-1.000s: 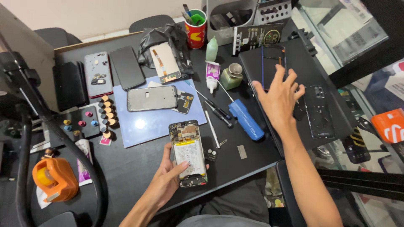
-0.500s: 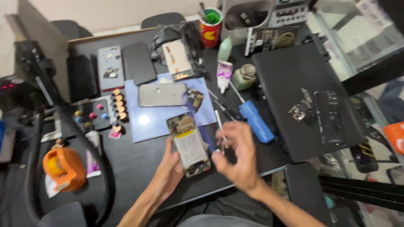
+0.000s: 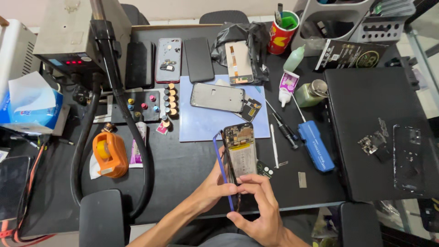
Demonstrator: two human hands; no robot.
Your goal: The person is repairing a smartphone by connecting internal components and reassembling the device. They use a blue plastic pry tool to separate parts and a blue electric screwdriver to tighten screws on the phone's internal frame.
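An opened phone [image 3: 241, 153] with its battery and circuit board showing is tilted up on its long edge above the black table [image 3: 183, 169]. A blue frame edge runs down its left side. My left hand [image 3: 215, 192] grips the phone's lower left side from beneath. My right hand [image 3: 258, 206] pinches the phone's bottom end with thumb and fingers. A grey phone back cover [image 3: 216, 97] and a small circuit board [image 3: 251, 109] lie on the pale blue mat [image 3: 206, 123] just beyond.
A blue tool [image 3: 315, 145], a screwdriver [image 3: 284, 128] and tweezers [image 3: 274, 145] lie right of the phone. A closed black laptop [image 3: 370, 119] holds small parts. An orange tape dispenser [image 3: 109, 154], a black hose [image 3: 137, 151], glue bottles [image 3: 287, 87] and other phones [image 3: 168, 59] sit around.
My right hand left the laptop at the right and came to the phone's bottom end. The phone has been lifted off the table and tilted onto its edge.
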